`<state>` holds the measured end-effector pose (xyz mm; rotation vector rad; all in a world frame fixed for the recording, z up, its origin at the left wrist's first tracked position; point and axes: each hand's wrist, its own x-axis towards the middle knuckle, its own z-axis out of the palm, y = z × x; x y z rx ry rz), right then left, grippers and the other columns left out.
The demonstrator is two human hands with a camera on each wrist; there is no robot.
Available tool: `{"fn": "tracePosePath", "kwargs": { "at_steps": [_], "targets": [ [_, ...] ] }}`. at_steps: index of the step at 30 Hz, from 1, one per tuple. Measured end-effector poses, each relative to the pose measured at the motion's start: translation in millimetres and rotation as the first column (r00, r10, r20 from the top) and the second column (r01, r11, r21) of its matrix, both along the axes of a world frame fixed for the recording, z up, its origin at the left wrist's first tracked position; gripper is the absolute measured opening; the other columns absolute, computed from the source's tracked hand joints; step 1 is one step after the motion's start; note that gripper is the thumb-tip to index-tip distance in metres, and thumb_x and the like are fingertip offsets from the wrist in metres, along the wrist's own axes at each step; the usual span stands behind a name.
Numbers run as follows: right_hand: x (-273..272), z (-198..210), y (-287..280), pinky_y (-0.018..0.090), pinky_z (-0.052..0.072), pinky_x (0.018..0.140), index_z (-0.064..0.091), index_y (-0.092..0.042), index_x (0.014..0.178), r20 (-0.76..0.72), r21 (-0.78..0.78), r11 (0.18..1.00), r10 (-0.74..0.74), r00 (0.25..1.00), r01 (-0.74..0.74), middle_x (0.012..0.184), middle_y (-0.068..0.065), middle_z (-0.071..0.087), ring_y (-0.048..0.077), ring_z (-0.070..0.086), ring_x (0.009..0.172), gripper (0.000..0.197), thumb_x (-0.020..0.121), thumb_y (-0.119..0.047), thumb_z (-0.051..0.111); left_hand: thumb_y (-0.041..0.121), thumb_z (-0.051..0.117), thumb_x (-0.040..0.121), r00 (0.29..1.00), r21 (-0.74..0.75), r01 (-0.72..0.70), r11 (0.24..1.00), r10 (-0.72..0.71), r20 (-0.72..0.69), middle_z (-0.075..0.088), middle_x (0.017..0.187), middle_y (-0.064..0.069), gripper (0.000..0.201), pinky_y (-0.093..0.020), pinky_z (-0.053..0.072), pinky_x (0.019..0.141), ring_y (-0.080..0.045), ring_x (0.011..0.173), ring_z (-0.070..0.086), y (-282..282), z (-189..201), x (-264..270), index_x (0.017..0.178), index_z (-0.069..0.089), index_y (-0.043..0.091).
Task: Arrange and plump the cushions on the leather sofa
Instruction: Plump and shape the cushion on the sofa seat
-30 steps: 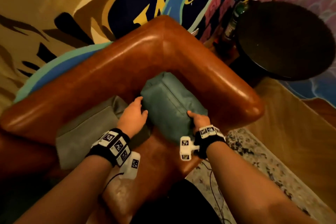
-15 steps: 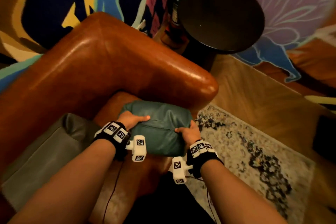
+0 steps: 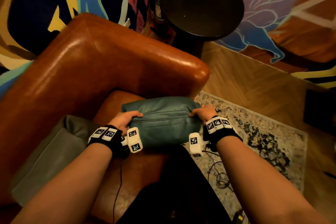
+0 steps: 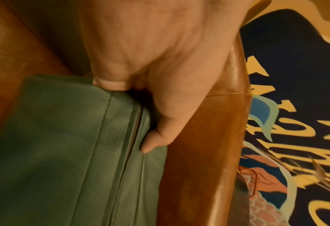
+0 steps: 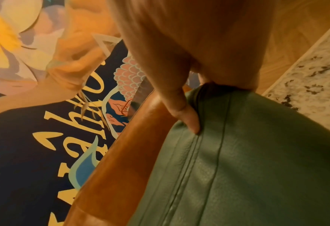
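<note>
Seen from above, a person holds a teal leather cushion (image 3: 163, 120) by its two ends, over the seat in the corner of a brown leather sofa (image 3: 101, 63). The left hand (image 3: 123, 121) grips the cushion's left end, thumb lying on top near the seam and fingers curled underneath. The right hand (image 3: 202, 112) grips the right end the same way, thumb pressed into the top and fingers wrapped under the edge. The cushion lies lengthwise between the hands, seam facing up, just in front of the sofa's armrest. A second, grey cushion (image 3: 52, 152) rests on the seat to the left, leaning against the sofa's back. Beyond the armrest stand a round dark side table (image 3: 201, 3) and a patterned rug (image 3: 254, 132) on a wooden floor (image 3: 245, 78).
</note>
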<state>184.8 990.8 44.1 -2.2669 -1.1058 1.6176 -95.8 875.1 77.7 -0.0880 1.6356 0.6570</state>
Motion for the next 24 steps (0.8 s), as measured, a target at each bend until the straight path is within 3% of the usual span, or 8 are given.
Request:
{"fn": "tracePosePath", "kwargs": {
  "at_steps": [3,6,11,15,17,19,21,24],
  "targets": [
    [5,6,-4,0.043,0.054,0.094,0.059,0.012,0.117,0.053,-0.021,0.999,0.028,0.998,-0.027,0.12,0.022,0.065,0.036,0.063,0.11,0.072,0.059,-0.015,0.093,-0.002,0.078,0.072,1.0,0.032,-0.024,0.999,0.024,-0.012,0.071,0.096,-0.025,0.042,-0.043,0.058,0.048,-0.036,0.077,0.07,0,0,-7,0.112,0.064,-0.004],
    [-1,5,-17,0.043,0.051,0.1,0.058,0.006,0.127,0.041,0.011,0.999,0.047,0.998,-0.048,0.125,0.018,0.065,0.034,0.062,0.115,0.076,0.064,-0.022,0.091,0.002,0.084,0.067,1.0,0.014,-0.011,1.0,0.011,0.0,0.071,0.106,-0.026,0.057,-0.047,0.059,0.055,-0.038,0.083,0.072,-2,1,-17,0.12,0.064,-0.004],
    [-8,-4,-34,0.049,0.051,0.1,0.064,-0.004,0.112,-0.127,0.077,0.994,-0.067,0.99,0.077,0.114,0.014,0.07,0.033,0.066,0.105,0.045,0.071,0.001,0.08,0.012,0.065,0.091,0.992,-0.06,0.126,0.99,-0.127,-0.015,0.071,0.063,-0.019,0.029,-0.036,0.055,0.039,-0.029,0.048,0.069,-4,11,-42,0.115,0.06,-0.003],
    [-3,-16,-31,0.052,0.054,0.095,0.07,-0.011,0.101,-0.263,0.113,0.989,-0.066,0.962,0.099,0.103,0.012,0.075,0.034,0.07,0.099,0.045,0.06,0.002,0.083,0.003,0.067,0.09,0.982,-0.096,0.144,0.985,-0.154,-0.113,0.061,0.044,-0.012,0.014,-0.021,0.04,0.027,-0.019,0.028,0.055,-5,20,-60,0.086,0.057,-0.007],
    [-2,-15,-25,0.054,0.055,0.093,0.071,-0.008,0.101,-0.327,0.075,0.987,-0.112,0.938,0.144,0.102,0.014,0.076,0.036,0.071,0.098,0.052,0.052,0.001,0.087,0.007,0.079,0.079,0.975,-0.056,0.142,0.988,-0.15,-0.167,0.07,0.072,-0.016,0.03,-0.022,0.048,0.038,-0.023,0.05,0.064,-6,10,-66,0.099,0.062,-0.007],
    [-3,-9,-18,0.053,0.055,0.092,0.071,-0.003,0.102,-0.333,0.039,0.985,-0.147,0.932,0.169,0.102,0.016,0.075,0.036,0.071,0.097,0.057,0.049,-0.001,0.091,0.012,0.087,0.07,0.969,-0.006,0.133,0.991,-0.131,-0.211,0.072,0.101,-0.019,0.042,-0.034,0.059,0.066,-0.031,0.081,0.07,-6,-1,-70,0.103,0.066,-0.004],
    [1,-11,-9,0.052,0.056,0.09,0.066,-0.002,0.106,-0.31,0.048,0.978,-0.179,0.934,0.204,0.104,0.015,0.075,0.035,0.072,0.095,0.08,0.036,-0.018,0.1,0.014,0.087,0.071,0.956,0.027,0.122,0.992,-0.111,-0.271,0.072,0.105,-0.02,0.039,-0.045,0.058,0.086,-0.035,0.095,0.07,-5,-11,-72,0.102,0.068,-0.003],
    [3,4,1,0.05,0.059,0.085,0.062,0.002,0.11,-0.321,0.043,0.971,-0.209,0.924,0.235,0.106,0.017,0.073,0.034,0.072,0.092,0.091,0.032,-0.022,0.101,0.022,0.088,0.07,0.924,0.035,0.124,0.992,-0.102,-0.368,0.074,0.098,-0.02,0.043,-0.055,0.058,0.086,-0.035,0.091,0.072,-5,-36,-82,0.099,0.069,-0.002]
  ]
}}
